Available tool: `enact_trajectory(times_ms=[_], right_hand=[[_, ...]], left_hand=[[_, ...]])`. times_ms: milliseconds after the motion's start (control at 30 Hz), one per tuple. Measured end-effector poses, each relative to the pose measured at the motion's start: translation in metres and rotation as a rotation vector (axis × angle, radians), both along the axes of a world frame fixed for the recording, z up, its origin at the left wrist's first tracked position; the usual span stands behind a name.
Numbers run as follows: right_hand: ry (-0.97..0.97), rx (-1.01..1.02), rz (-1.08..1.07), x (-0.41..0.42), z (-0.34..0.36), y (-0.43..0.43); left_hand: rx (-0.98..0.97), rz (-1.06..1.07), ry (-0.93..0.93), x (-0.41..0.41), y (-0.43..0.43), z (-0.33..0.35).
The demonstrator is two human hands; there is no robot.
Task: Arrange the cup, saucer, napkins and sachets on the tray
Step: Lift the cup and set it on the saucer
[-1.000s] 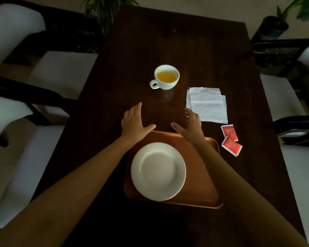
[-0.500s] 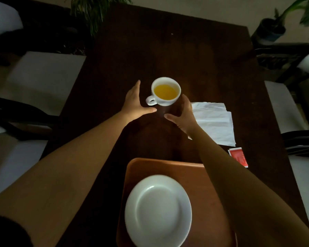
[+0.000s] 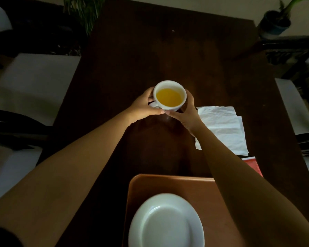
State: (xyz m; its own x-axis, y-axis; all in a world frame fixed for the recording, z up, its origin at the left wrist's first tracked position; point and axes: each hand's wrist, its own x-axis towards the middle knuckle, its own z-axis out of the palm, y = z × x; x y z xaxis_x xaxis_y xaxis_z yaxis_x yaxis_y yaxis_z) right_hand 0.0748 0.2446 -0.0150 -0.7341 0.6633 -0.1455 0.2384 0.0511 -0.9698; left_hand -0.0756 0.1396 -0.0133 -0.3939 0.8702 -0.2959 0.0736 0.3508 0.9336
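White porcelain right at the near edge: the saucer sits empty on the orange-brown tray, and the tray rests on the dark wooden table, closest to the person. Both bare forearms stretch out over the table, the right one crossing above the tray's right side. Just past the tray on the right, a red sachet peeks out from behind that forearm, lying on the table; how many sachets there are, I can't tell. A little further along, still on the right, the white napkins lie flat in a loose stack, the near left corner hidden by the right wrist. Now the middle of the table: the white cup, filled with yellow-orange liquid, is cradled from both sides. The left hand curls its fingers round the handle side, thumb tucked under the near rim; the right hand wraps the opposite wall, and the two thumbs almost meet in front of the cup. Whether the cup is lifted or still on the wood, I can't say. Far end: potted plants at the corners, white-cushioned chairs either side.
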Motion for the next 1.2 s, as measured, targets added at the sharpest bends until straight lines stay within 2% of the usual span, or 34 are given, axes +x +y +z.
enact_trajectory(times_ms=[267, 700, 933, 1200], right_hand=[[0.021, -0.068, 0.026, 0.008, 0.001, -0.002], [0.058, 0.001, 0.194, 0.07, 0.038, -0.051], [0.05, 0.031, 0.306, 0.115, 0.049, -0.095], [0.025, 0.05, 0.37, 0.173, 0.037, -0.143]], left_hand=[[0.039, 0.067, 0.059, 0.011, -0.005, -0.003], [0.13, 0.235, 0.03, 0.086, -0.082, 0.031], [0.079, 0.197, 0.127, 0.135, -0.14, 0.04], [0.062, 0.207, 0.15, 0.199, -0.191, 0.044]])
